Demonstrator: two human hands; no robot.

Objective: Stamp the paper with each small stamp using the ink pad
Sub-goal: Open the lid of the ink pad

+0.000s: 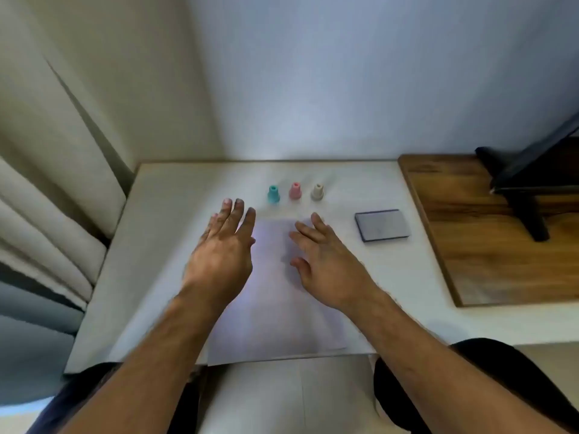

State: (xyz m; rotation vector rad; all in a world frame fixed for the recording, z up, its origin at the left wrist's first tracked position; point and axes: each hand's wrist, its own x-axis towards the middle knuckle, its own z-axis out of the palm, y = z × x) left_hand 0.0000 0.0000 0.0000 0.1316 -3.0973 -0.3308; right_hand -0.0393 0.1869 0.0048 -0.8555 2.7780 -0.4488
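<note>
Three small stamps stand in a row at the back of the white table: a teal stamp, a pink stamp and a beige stamp. A closed grey ink pad lies to their right. A white sheet of paper lies in front of me, reaching the table's near edge. My left hand hovers over the paper's left side, fingers spread, holding nothing. My right hand hovers over the paper's right side, fingers apart and empty. Both hands are short of the stamps.
The white table meets a pale wall behind. A wooden board lies at the right with a dark stand on it. Curtains hang at the left. My knees show below the table's front edge.
</note>
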